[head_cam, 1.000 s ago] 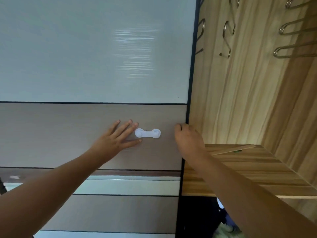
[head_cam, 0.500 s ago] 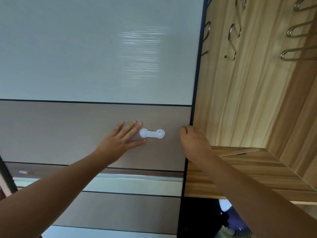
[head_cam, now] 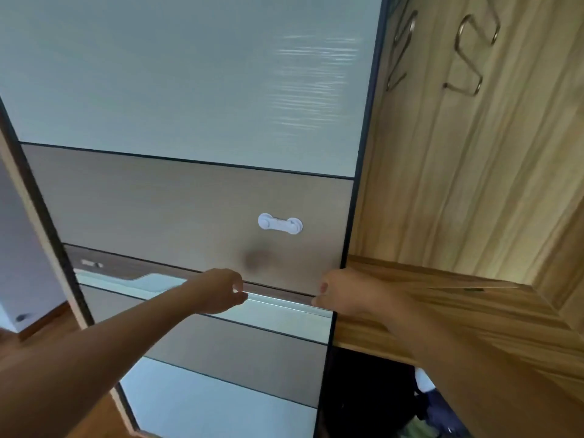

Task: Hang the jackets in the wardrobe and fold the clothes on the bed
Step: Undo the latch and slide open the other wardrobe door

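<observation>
Hands work the white-and-taupe panelled sliding wardrobe door (head_cam: 189,203), seemingly shifting it: right hand (head_cam: 346,294) has its grip on the door's edge, left hand (head_cam: 221,290) is loosely curled and empty; next, fetch jackets.

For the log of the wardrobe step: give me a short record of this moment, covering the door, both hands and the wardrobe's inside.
door: sliding door, white and brown panels, wardrobe open to its right
latch: white safety latch on the brown panel, untouched
left: left hand loosely curled, holding nothing, in front of the door below the latch
right: right hand at the door's right edge, thumb on its front, seeming to grip it
inside: wooden shelf; metal hanger hooks above it
below shelf: dark, contents unclear
</observation>
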`<state>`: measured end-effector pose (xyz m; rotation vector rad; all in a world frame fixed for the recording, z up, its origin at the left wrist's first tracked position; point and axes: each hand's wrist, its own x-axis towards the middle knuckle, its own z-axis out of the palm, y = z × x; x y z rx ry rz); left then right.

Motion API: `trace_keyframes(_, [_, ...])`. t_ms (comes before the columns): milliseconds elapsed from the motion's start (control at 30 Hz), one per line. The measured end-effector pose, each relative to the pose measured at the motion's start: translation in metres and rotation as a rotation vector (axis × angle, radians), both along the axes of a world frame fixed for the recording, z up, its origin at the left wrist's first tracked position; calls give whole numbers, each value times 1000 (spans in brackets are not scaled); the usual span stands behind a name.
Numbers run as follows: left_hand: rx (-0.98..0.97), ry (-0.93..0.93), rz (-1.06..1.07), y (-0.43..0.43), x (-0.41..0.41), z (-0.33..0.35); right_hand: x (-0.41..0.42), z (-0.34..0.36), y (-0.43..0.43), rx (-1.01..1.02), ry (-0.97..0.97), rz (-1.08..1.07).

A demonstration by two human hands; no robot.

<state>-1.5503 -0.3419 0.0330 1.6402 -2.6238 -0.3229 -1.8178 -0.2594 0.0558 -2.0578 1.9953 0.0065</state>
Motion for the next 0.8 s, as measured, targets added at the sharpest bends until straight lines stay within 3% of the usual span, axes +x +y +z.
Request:
trace_keyframes(367, [169, 65, 417, 104, 77, -66, 82, -43, -10, 170, 41, 381])
trace_keyframes(800, [322, 151, 1023, 297, 258, -124, 336, -100, 39, 243, 118, 945])
